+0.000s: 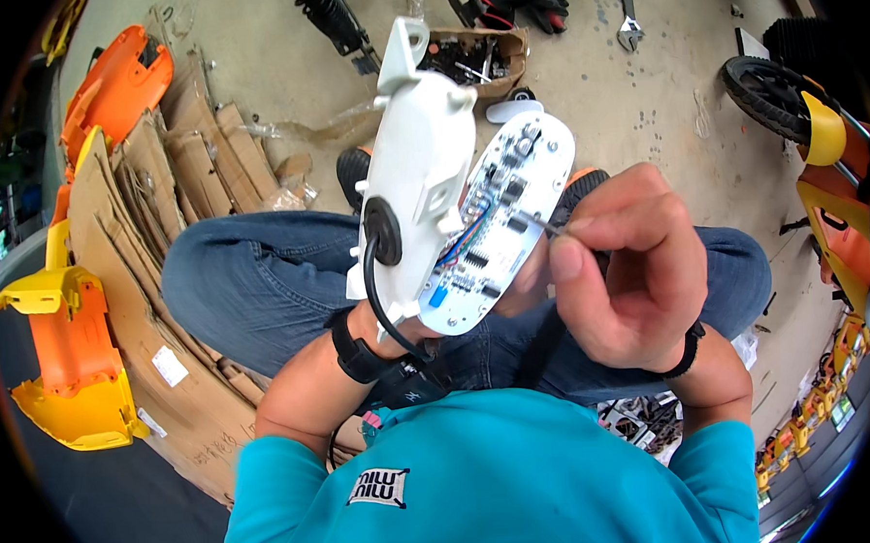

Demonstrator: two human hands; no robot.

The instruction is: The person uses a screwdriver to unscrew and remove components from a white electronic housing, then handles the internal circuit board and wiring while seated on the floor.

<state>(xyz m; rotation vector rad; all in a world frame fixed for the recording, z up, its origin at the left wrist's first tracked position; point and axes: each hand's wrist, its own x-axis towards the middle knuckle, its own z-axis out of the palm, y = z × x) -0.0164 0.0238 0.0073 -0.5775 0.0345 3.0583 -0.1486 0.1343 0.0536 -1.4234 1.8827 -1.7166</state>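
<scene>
My left hand [521, 285] is closed around the white plastic housing [415, 141] and white circuit board [497, 249], mostly hidden behind them. A black cable [389, 322] runs out of a round grommet on the housing. The board shows black chips, coloured wires and a blue component. My right hand [631, 268] pinches a thin, dark metal piece [550, 226] between thumb and forefinger, its far end over the board beside the wires; its exact kind is too small to tell.
Flattened cardboard [137, 333] with orange and yellow panels [88, 335] lies left. Beyond my crossed legs are a box of small parts [470, 61], black fork tubes [332, 24], black gloves [525, 1] and an adjustable wrench [628, 20]. A wheeled orange-yellow frame [767, 97] stands right.
</scene>
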